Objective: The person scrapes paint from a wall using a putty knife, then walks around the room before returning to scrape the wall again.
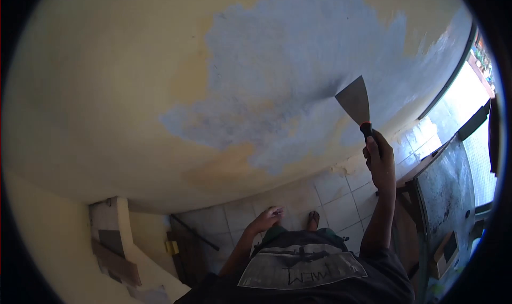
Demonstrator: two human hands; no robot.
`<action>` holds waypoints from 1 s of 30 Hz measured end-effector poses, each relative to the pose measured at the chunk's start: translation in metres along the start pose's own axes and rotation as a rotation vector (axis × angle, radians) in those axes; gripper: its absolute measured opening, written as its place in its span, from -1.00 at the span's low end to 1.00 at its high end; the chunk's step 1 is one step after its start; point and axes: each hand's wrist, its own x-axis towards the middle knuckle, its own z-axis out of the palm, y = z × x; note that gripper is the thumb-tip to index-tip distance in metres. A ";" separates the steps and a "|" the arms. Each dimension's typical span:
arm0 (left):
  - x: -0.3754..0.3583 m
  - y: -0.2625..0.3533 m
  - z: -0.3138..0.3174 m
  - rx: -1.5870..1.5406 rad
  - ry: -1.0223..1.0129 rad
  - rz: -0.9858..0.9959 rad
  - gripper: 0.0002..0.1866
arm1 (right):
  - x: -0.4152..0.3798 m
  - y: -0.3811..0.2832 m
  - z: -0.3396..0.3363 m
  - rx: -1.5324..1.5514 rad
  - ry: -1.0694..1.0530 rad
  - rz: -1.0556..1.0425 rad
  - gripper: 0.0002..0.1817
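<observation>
My right hand (380,160) is wrapped round the dark handle of a putty knife (355,102), raised with its wide metal blade upward. The blade's edge is close to the wall (240,75); whether it touches cannot be told. Around the blade the wall carries a large irregular grey-white patch (298,53) over yellowish paint, and a dark shadow falls left of the blade. My left hand (268,217) hangs low in front of my body, its fingers curled together. Anything inside those fingers is too small to make out.
A worn table-like board (447,189) stands at my right, a small wooden-edged block (444,255) on it. Pale tiles (338,205) cover the floor by the wall. A dark rod (194,232) and a ledge with a brown board (116,262) are at left. Bright light enters from the right.
</observation>
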 end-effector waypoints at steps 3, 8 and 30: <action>-0.019 0.002 0.024 0.017 -0.075 -0.011 -0.42 | -0.013 -0.003 0.029 -0.330 0.147 -0.324 -0.63; -0.068 0.113 0.049 0.163 -0.225 0.153 -0.43 | -0.051 0.012 0.078 -0.202 -0.429 -0.441 -0.63; -0.323 0.211 -0.031 -0.364 -0.065 1.474 -0.92 | -0.228 0.035 0.264 -0.065 -0.791 -0.043 -0.60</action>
